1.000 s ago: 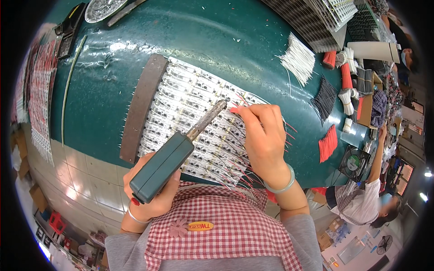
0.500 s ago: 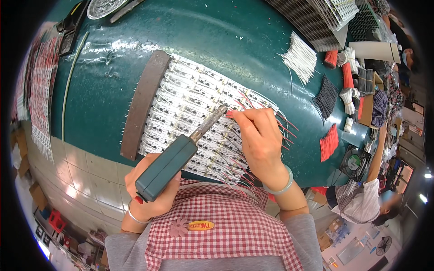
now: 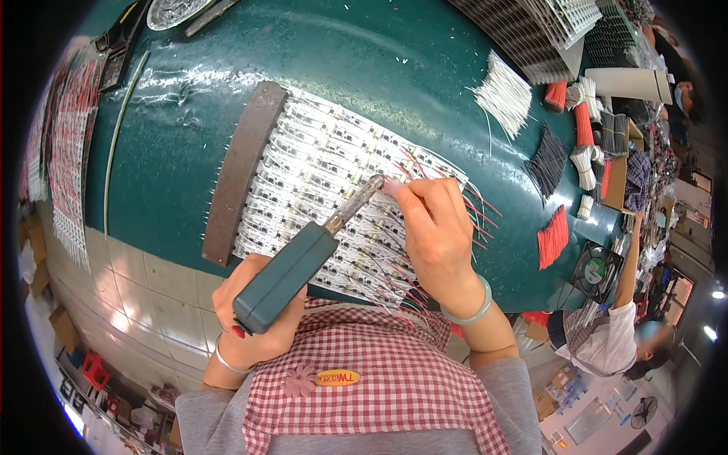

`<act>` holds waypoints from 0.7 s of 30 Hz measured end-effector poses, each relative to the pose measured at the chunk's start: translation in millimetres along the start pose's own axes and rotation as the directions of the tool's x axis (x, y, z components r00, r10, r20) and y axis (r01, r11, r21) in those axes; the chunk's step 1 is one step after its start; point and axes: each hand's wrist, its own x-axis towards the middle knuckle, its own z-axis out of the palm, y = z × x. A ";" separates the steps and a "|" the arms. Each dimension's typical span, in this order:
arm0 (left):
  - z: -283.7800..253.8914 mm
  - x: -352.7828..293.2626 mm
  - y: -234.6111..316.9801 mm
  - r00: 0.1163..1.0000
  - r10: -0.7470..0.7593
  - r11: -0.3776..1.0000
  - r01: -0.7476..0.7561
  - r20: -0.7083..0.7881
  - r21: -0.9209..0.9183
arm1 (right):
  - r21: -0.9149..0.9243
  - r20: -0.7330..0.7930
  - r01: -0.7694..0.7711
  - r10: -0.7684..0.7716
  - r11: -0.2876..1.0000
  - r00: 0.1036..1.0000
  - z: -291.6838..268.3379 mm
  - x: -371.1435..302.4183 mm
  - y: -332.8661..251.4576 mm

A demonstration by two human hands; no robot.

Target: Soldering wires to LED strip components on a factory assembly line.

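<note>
My left hand (image 3: 262, 315) is wrapped round the green body of a soldering gun (image 3: 284, 277), whose metal barrel slants up over a white panel of small circuit boards (image 3: 318, 152). The gun's tip is right beside the fingertips of my right hand (image 3: 440, 235). Thumb and forefinger of that hand are pinched together low over the panel; what lies between them is too small and blurred to make out. Thin red wires (image 3: 474, 205) and white ones stick out from the panel's right side, partly under my right hand. A brown bar (image 3: 243, 178) lies along the panel's left edge.
On the green table (image 3: 364, 45), bunches of white wires (image 3: 502, 95), black wires (image 3: 546, 163) and red wires (image 3: 553, 237) lie to the right. Finished-looking wired panels (image 3: 72, 136) hang at the far left. A black fan (image 3: 595, 269) is at the right edge, near a co-worker (image 3: 603, 337).
The soldering gun and my left hand have shifted slightly to the right. My right hand stays almost in place, its fingertips still beside the tip.
</note>
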 end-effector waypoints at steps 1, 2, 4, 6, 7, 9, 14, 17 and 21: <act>1.8 -3.3 -3.3 1.000 -0.001 1.000 0.001 -0.018 -0.004 | -0.002 -0.001 -0.002 0.002 1.000 1.000 0.3 0.0 -0.1; 2.6 -6.4 -5.5 0.999 -0.003 1.000 0.002 -0.034 -0.007 | -0.004 -0.003 -0.006 0.006 1.000 1.000 0.5 0.0 -0.5; -1.5 -13.4 -9.8 1.000 0.004 0.999 -0.003 -0.013 0.035 | -0.008 -0.003 -0.012 0.012 1.000 1.000 0.5 -0.5 -0.7; -3.7 -14.9 -9.7 1.000 -0.003 0.999 0.004 -0.011 0.051 | -0.012 -0.002 -0.013 0.013 1.000 1.000 1.1 -1.2 -0.3; -4.5 -14.1 -7.0 1.000 -0.014 0.999 0.015 -0.017 0.044 | -0.009 -0.006 -0.014 0.014 1.000 1.000 1.5 -1.3 -0.2; -5.5 -14.4 -5.6 0.999 -0.030 0.999 0.031 -0.021 0.031 | -0.006 -0.016 -0.017 0.017 1.000 1.000 1.3 -1.5 -0.1; -6.6 -25.0 -11.2 0.993 -0.114 0.993 0.114 -0.027 -0.018 | 0.008 -0.103 0.026 -0.025 1.000 0.994 -1.7 -1.7 -5.2; -8.7 -22.3 -8.4 0.997 -0.069 0.998 0.069 -0.030 -0.003 | 0.050 -0.094 0.017 -0.013 0.999 0.995 -1.0 -3.7 -10.3; -9.0 -19.2 -6.6 1.000 0.009 0.999 -0.008 -0.016 0.031 | 0.055 -0.062 0.009 -0.006 0.998 0.998 2.9 -8.0 -9.9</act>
